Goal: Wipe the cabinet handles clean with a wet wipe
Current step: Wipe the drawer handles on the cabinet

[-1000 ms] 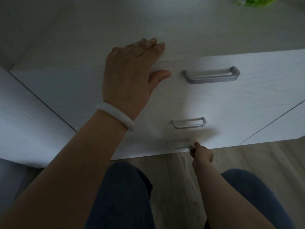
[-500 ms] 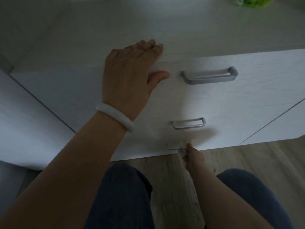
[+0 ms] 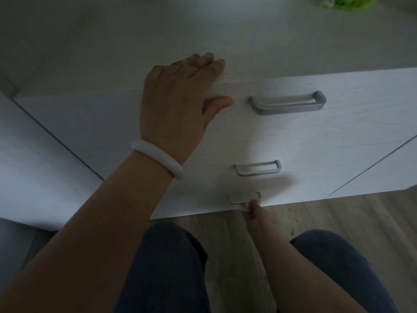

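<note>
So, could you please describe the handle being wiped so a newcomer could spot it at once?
Find the white cabinet with three metal handles stacked down its front. Go past the top handle and the middle handle to the bottom handle, nearest the floor. It alone has the right hand at it, pinching a wipe.

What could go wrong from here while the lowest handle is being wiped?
The right hand pinches only a small wad of wet wipe at the bottom handle, so it may slip out. In this dim, low spot, parts of the handle could be missed. The left hand, braced on the cabinet top, bears weight and could slide.
</note>
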